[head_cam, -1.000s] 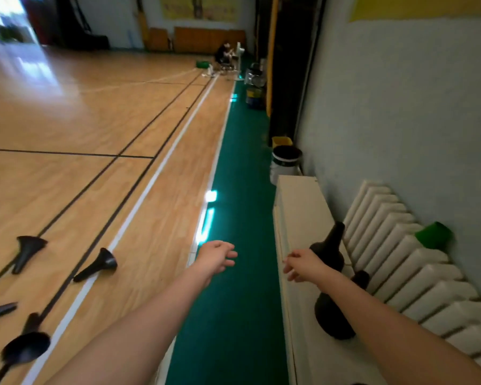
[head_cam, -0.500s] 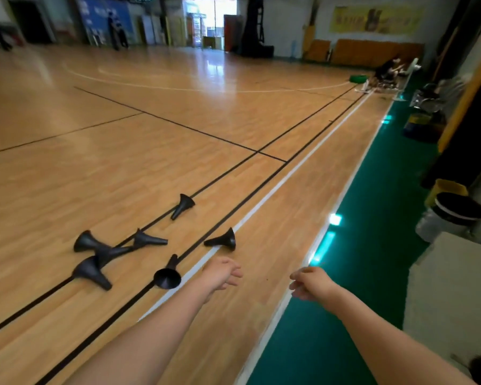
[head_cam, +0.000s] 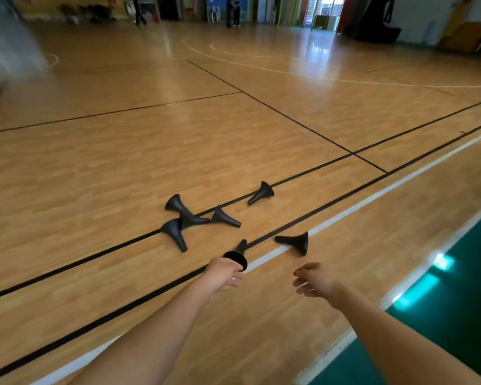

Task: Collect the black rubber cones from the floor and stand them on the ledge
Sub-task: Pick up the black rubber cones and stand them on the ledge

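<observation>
Left hand [head_cam: 225, 275]: arm stretched forward over the floor, fingers loosely curled, holding nothing.
Right hand [head_cam: 314, 279]: arm stretched forward, fingers relaxed and slightly bent, holding nothing, well apart from every cone.
Nearest cone [head_cam: 238, 255]: black rubber, on its side on a black floor line [head_cam: 95, 320], wide base toward the camera. The left hand's knuckles overlap the base rim; cannot tell whether they touch.
Cone on white line [head_cam: 293, 241]: on its side, base on the white line [head_cam: 372, 198], narrow end pointing left.
Crossed pair [head_cam: 178, 220]: two cones on their sides, meeting where their necks overlap, left of the nearest cone.
Middle cone [head_cam: 225, 216]: on its side just beside the crossed pair, narrow end pointing right.
Far cone [head_cam: 261, 193]: on its side on another black line, apart from the rest.
Floor [head_cam: 122, 176]: glossy wooden court.
Green strip [head_cam: 456, 301]: borders the wood at lower right.
Background: two people [head_cam: 232, 9] standing far across the hall, blurred.
</observation>
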The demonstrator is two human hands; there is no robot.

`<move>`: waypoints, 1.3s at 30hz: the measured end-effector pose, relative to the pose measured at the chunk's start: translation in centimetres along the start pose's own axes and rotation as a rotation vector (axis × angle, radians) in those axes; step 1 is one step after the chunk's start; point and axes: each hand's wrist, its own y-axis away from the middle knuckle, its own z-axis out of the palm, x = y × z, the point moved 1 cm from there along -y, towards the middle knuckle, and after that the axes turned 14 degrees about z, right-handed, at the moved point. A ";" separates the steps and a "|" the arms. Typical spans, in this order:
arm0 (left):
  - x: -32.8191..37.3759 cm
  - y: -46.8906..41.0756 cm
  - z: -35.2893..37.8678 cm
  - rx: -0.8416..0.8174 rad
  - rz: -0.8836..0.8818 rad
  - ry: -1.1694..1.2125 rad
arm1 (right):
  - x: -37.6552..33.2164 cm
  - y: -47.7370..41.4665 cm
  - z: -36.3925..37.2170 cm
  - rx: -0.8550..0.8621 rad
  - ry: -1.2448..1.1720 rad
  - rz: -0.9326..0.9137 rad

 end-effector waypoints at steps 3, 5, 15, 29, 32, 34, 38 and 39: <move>0.4 -2.0 -0.6 0.034 -0.024 0.015 | -2.2 -2.1 0.2 -0.029 0.078 -0.029; 1.1 -3.7 -0.6 0.062 -0.028 0.011 | -3.8 -3.7 -0.4 -0.046 0.102 -0.033; 11.1 -14.7 5.4 0.116 0.044 0.155 | -11.3 -12.6 -10.1 -0.059 0.006 -0.028; 14.6 -24.5 5.1 0.112 -0.010 0.148 | -18.9 -21.0 -11.7 -0.123 0.003 0.028; 15.5 -27.9 3.6 0.088 -0.016 0.154 | -22.1 -23.2 -11.7 -0.037 -0.025 0.002; 16.0 -30.6 2.3 0.070 -0.027 0.158 | -24.6 -25.0 -11.5 0.014 -0.046 0.002; 16.2 -34.8 -0.1 0.044 -0.045 0.162 | -28.5 -27.5 -10.6 0.025 -0.005 0.009; 16.0 -35.8 -0.8 0.038 -0.064 0.168 | -29.3 -28.1 -10.3 0.022 0.012 0.018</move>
